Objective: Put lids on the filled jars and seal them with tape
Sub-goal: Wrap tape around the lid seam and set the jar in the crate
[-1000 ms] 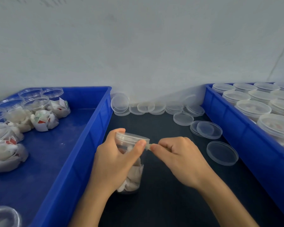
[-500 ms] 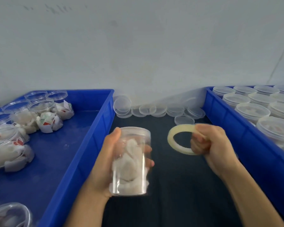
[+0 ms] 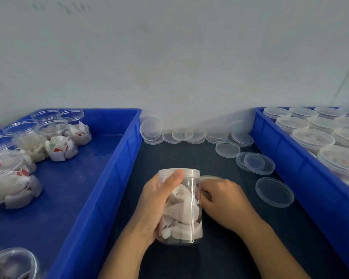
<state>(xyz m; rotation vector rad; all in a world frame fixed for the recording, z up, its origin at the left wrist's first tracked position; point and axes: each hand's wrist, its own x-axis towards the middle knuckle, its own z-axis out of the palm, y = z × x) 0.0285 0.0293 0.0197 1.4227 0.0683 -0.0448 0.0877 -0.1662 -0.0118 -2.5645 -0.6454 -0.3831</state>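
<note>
Two blue crates flanking loose lids, left hand gripping jar, right hand holding tape

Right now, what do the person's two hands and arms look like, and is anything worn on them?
Both the left hand and the right hand are bare: no gloves, rings, watch or bracelet show. Both forearms are uncovered down to the frame's lower edge, with no sleeve in view. The fingers show no marks or tape stuck on them.

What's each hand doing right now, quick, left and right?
Left hand: gripping the lidded jar, thumb up by the lid.
Right hand: curled round the tape roll, held against the jar's side.
</note>
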